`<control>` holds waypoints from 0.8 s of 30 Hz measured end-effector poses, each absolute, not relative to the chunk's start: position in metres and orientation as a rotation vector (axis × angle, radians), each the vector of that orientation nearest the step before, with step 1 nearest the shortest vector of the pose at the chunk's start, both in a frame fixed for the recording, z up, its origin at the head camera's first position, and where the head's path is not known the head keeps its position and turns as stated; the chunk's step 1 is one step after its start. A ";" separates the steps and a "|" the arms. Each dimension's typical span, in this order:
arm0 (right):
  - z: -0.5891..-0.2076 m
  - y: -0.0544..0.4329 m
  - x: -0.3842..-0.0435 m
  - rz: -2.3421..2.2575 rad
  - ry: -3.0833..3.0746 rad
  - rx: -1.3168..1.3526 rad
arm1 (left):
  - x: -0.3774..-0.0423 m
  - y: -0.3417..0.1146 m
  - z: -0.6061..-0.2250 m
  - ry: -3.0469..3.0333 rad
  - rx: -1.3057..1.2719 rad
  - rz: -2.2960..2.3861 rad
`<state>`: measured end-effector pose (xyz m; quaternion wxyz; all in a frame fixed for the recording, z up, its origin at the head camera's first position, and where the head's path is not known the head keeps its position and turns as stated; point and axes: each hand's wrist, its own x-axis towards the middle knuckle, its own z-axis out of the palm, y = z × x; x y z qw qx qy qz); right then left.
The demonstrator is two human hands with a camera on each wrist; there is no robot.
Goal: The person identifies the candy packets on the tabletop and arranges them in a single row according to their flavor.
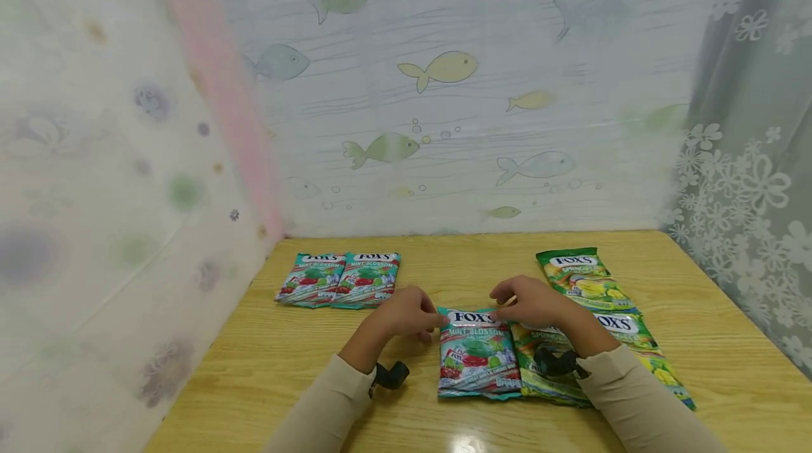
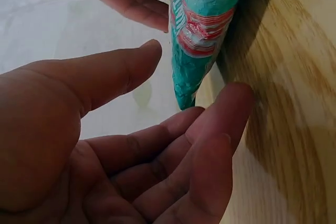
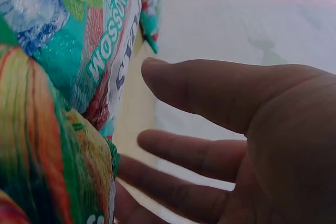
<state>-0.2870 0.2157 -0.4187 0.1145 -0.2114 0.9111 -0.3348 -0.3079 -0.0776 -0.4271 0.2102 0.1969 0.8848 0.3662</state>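
A teal bag of Fox's Mint Blossom candy (image 1: 476,361) lies face up near the front of the table. My left hand (image 1: 406,315) is at its upper left corner, thumb and fingers apart; in the left wrist view the bag's corner (image 2: 197,72) comes close to the fingertips. Over the top right of the same bag reaches my right hand (image 1: 536,301), its fingers spread loosely and gripping nothing in the right wrist view. Right beside the teal bag, a green and yellow Fox's candy bag (image 1: 548,386) is partly hidden under the right wrist.
Two more teal Mint Blossom bags (image 1: 368,280) overlap side by side at the back left. Further green and yellow bags lie at the right, one in front (image 1: 662,368) and one behind (image 1: 583,284). The wooden table (image 1: 254,382) meets fish-patterned sheeting (image 1: 444,192) at its back edge.
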 end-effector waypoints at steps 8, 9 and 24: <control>-0.421 0.217 -0.288 -0.948 2.666 -0.554 | -0.308 -0.076 -0.432 2.420 0.609 1.037; -0.422 0.217 -0.288 -0.949 2.666 -0.556 | -0.308 -0.076 -0.432 2.417 0.614 1.037; -0.421 0.215 -0.287 -1.019 2.680 -0.577 | -0.311 -0.076 -0.436 2.410 0.610 1.060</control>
